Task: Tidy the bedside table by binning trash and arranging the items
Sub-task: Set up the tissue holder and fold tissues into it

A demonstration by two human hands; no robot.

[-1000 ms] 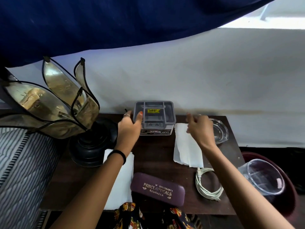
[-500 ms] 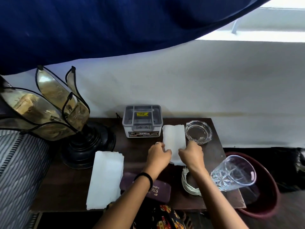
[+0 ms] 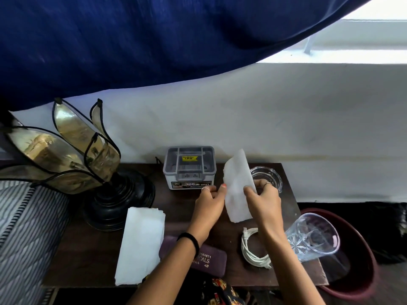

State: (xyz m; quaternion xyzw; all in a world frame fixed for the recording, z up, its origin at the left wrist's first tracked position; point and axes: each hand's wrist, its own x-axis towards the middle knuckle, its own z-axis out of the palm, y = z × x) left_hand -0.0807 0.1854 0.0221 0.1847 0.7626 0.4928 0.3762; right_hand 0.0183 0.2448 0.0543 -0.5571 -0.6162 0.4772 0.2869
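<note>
I have the white tissue (image 3: 237, 190) lifted off the counter (image 3: 180, 219), left hand (image 3: 208, 205) and right hand (image 3: 263, 201) each closing their fingers on an edge (the binning step, I judge). Next it needs carrying to the maroon bin (image 3: 361, 271) at right.

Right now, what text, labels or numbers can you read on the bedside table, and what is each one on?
"...564871": partial number on the purple spectacle case; its start is hidden by the left hand's arm.
"...CALS": end of a word on the same case, the rest hidden.
"OPEL", doubtfully: label on the front of the grey box.
Yellow sticker on the box lid: print too small to read.
Nothing else bears text.
</note>
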